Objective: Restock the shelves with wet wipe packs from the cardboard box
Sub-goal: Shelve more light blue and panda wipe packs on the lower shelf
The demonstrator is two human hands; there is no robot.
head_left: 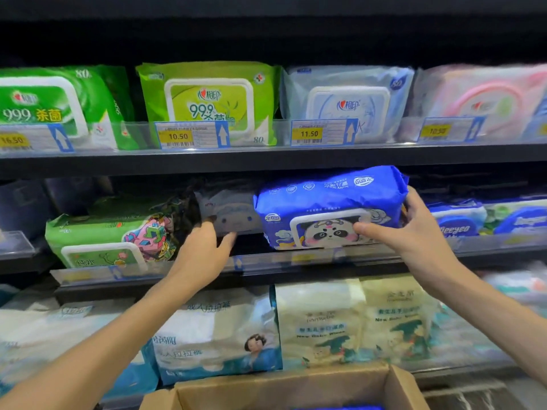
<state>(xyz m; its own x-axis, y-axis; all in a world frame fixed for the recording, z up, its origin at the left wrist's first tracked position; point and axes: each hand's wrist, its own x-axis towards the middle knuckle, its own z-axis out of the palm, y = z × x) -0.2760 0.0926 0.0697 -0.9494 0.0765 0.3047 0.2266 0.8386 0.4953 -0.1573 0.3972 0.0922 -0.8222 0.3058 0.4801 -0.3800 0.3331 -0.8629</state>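
A blue wet wipe pack (325, 202) with a panda on its lid sits at the front of the middle shelf (296, 261). My right hand (414, 229) grips its right end, thumb across the front, fingers behind. My left hand (204, 247) reaches to the gap left of it, fingers touching a pale grey pack (228, 208) set further back on the same shelf. The open cardboard box (290, 386) is at the bottom of the view, with a blue sliver visible inside.
The top shelf holds green packs (207, 99), pale blue and pink ones behind price tags (309, 133). A green pack (109, 232) lies left on the middle shelf, blue packs (461, 220) at the right. Large white and cream packs (340, 318) fill the lower shelf.
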